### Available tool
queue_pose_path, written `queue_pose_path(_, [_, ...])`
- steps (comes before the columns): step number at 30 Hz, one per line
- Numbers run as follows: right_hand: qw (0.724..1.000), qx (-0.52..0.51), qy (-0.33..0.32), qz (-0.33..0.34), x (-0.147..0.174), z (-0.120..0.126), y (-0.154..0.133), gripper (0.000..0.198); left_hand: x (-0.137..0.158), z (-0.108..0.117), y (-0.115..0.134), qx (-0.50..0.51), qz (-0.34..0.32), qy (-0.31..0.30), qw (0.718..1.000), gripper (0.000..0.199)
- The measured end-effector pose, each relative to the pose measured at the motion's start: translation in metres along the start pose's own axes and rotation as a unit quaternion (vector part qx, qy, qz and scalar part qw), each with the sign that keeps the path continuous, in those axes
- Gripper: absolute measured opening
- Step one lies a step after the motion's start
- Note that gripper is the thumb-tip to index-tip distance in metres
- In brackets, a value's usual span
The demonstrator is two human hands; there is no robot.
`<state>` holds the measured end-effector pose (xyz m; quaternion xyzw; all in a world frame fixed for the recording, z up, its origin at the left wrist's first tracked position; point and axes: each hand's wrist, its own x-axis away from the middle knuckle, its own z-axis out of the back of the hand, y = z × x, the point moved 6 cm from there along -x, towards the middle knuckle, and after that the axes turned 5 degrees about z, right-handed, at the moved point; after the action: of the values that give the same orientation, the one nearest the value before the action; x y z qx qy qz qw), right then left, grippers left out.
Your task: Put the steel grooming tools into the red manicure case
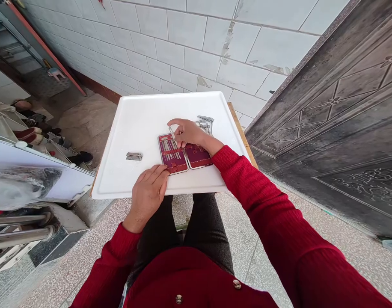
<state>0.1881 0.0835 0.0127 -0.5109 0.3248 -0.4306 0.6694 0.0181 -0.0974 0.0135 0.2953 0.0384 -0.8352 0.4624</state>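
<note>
A maroon manicure case (200, 161) lies unfolded on the white board, with several slim metal tools (172, 149) held in straps on its left half. My left hand (148, 188) is at the near left corner of the case, its fingers together and gripping the edge. Above the case's far side, my right hand (188, 131) pinches a slim metal manicure tool (172, 131) between thumb and fingers; its exact kind is too small to tell. My right hand and wrist cover part of the right half. Left of the case sits a pair of nail clippers (134, 156).
Several loose metal tools (206, 122) lie beyond my right wrist. The white board (141, 111) has a raised rim and rests on a wooden surface (239, 128). A tiled wall (183, 38) stands behind, a dark carved door (327, 111) to the right, and a shoe rack (51, 141) to the left.
</note>
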Motion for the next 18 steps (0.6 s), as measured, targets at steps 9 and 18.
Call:
queue_pose_path(9, [0.961,0.251,0.104,0.048,0.003,0.011,-0.013,0.044,0.000,-0.002,-0.002,-0.004,0.004,-0.011,1.000,0.026])
queue_pose_path(18, [0.951,0.279,0.121,0.056,0.009,0.008,-0.010,0.035,0.001,-0.002,-0.004,0.002,0.008,-0.009,1.000,0.026])
